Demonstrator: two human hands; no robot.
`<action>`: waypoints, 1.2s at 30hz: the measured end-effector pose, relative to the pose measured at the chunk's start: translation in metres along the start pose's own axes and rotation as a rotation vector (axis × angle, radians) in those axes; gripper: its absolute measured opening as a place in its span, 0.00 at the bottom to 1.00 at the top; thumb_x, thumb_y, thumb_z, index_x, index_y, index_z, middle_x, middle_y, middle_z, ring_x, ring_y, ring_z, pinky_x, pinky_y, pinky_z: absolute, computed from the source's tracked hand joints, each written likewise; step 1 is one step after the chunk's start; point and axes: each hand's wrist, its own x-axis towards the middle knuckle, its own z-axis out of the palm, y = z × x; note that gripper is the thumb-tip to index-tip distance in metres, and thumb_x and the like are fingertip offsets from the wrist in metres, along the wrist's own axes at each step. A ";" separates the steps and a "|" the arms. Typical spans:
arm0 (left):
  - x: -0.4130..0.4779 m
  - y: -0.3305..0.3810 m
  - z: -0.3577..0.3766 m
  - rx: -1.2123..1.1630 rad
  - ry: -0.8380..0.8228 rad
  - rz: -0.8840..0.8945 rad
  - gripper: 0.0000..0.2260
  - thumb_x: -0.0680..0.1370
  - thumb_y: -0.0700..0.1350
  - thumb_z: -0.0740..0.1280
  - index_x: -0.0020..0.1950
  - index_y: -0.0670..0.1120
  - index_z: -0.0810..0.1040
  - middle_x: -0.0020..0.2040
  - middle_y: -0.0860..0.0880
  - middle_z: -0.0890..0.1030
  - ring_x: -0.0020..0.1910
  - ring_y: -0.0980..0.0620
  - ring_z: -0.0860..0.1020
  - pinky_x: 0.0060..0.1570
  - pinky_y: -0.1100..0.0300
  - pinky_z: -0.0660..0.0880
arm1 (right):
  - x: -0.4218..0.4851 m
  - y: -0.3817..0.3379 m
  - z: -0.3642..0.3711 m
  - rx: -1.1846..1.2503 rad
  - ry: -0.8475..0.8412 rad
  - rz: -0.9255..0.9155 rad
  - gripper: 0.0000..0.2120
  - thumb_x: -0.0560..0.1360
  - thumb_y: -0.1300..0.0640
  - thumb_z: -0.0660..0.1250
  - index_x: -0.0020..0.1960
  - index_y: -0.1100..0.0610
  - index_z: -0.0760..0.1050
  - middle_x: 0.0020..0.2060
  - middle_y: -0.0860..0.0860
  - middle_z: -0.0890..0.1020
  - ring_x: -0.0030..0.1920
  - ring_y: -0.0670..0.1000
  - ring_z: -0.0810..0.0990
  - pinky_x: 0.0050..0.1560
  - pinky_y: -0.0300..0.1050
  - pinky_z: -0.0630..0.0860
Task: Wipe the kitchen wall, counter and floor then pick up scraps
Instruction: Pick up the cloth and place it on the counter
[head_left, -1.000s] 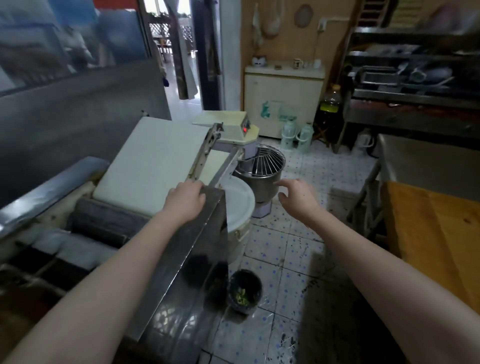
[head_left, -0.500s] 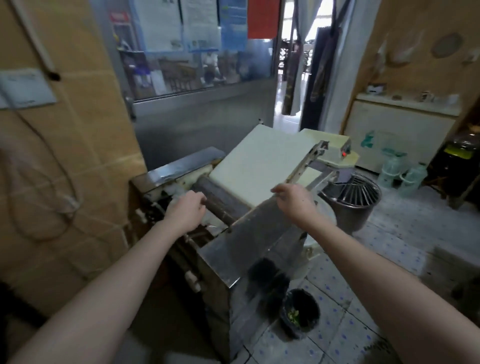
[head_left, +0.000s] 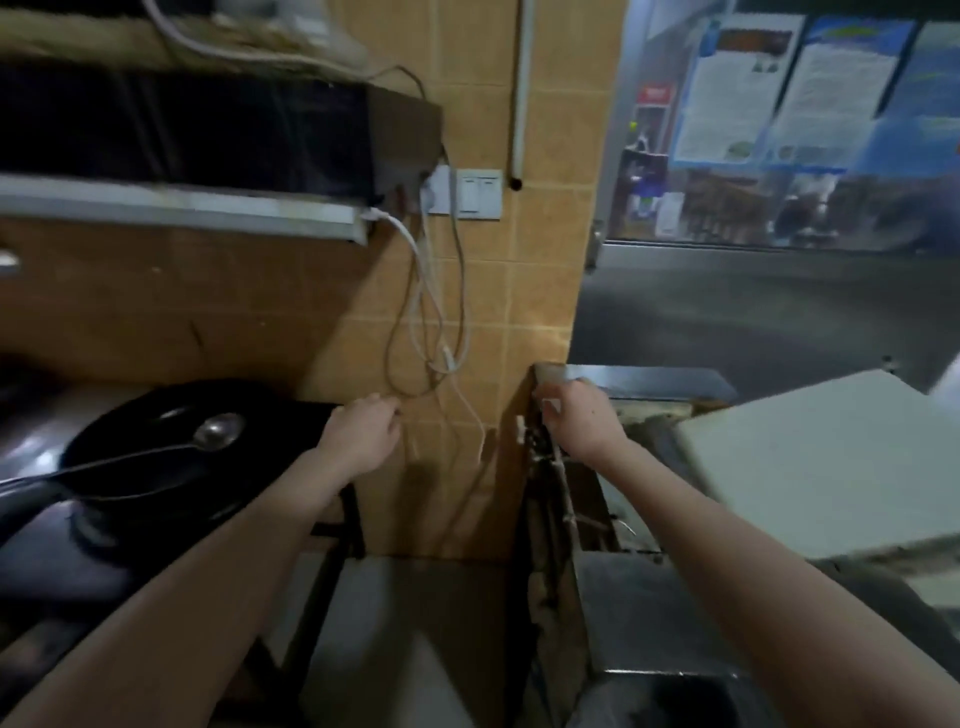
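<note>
The tan tiled wall fills the middle of the view, with loose cables hanging down it from a socket. My left hand hovers just in front of the wall below the cables, fingers curled, nothing visible in it. My right hand rests on the back left corner of the steel dough machine, fingers bent over its edge. A small white bit shows at the fingertips; I cannot tell what it is. No cloth is visible.
A black pan with a ladle sits on the stove at left, under a dark hood. Switches are on the wall. The machine's white board lies right. A glass partition stands behind. A narrow gap runs between stove and machine.
My view has swung left from the machine to the wall and stove. My left hand left the machine and went to the wall; my right hand moved to the machine's back left corner.
</note>
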 end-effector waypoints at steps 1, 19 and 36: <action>-0.009 -0.011 -0.002 0.003 0.008 -0.039 0.14 0.82 0.49 0.56 0.65 0.48 0.73 0.62 0.46 0.74 0.60 0.45 0.74 0.58 0.50 0.72 | 0.007 -0.008 0.006 0.016 -0.016 -0.035 0.14 0.75 0.60 0.61 0.56 0.53 0.79 0.51 0.56 0.83 0.54 0.59 0.78 0.54 0.53 0.75; -0.222 -0.214 -0.019 0.097 0.148 -0.793 0.12 0.77 0.45 0.59 0.59 0.49 0.76 0.59 0.44 0.77 0.58 0.40 0.77 0.54 0.50 0.72 | 0.037 -0.248 0.130 0.255 -0.292 -0.604 0.14 0.77 0.58 0.61 0.61 0.50 0.76 0.56 0.53 0.79 0.57 0.53 0.76 0.58 0.47 0.74; -0.350 -0.427 -0.056 0.028 0.209 -1.035 0.13 0.79 0.46 0.59 0.61 0.49 0.76 0.60 0.45 0.76 0.60 0.44 0.75 0.59 0.50 0.69 | 0.019 -0.542 0.221 0.389 -0.382 -0.783 0.13 0.73 0.62 0.63 0.55 0.54 0.80 0.48 0.58 0.83 0.53 0.59 0.78 0.55 0.50 0.74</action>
